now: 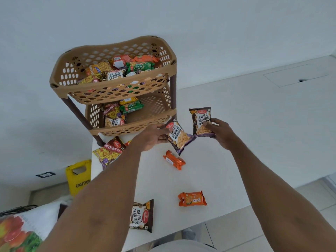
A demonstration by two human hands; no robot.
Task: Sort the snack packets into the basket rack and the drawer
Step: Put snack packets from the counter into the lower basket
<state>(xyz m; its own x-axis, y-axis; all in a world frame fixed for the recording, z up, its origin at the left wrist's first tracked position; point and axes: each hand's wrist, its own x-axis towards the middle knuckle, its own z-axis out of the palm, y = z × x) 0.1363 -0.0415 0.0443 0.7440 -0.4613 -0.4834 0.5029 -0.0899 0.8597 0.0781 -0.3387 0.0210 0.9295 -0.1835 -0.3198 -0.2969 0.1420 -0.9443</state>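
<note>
White surface (227,142) beside the basket rack (112,84): each hand, left hand (151,137) and right hand (221,133), pinches a light, crinkly peanut packet (179,138) by its edge, likely slippery.

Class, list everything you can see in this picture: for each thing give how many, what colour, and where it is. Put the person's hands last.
Basket rack: one, tan with brown legs, two tiers, back of the table.
Packets in top tier: mixed colours, count unclear.
Packets in lower tier: at least four, mixed.
Khatta Meetha packet: one, yellow, table by rack foot.
Orange biscuit packets: two, on table.
Salted peanuts packet on table: one, brown and white, near edge.
Table: one, white.
Caution sign: one, yellow, floor.
Left hand: holds a salted peanuts packet.
Right hand: holds another.
</note>
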